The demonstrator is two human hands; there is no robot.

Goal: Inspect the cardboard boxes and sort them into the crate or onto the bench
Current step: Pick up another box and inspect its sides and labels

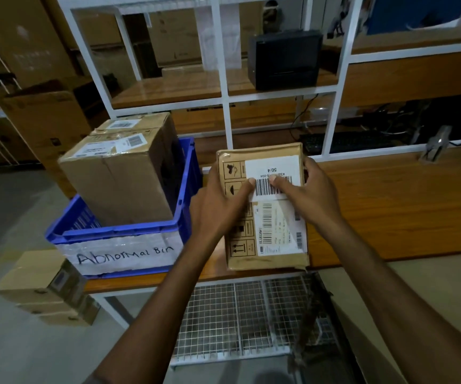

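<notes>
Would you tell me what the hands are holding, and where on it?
Both hands, left and right, grip the flat cardboard box by its far half, thumbs pressed on the top barcode label.

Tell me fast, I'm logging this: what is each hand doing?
Left hand: holding the flat box, thumb on its barcode label.
Right hand: holding the same box at its right edge.

We see matt cardboard box, glossy tape | smooth plastic crate | polished wood bench | wire mesh shelf
</notes>
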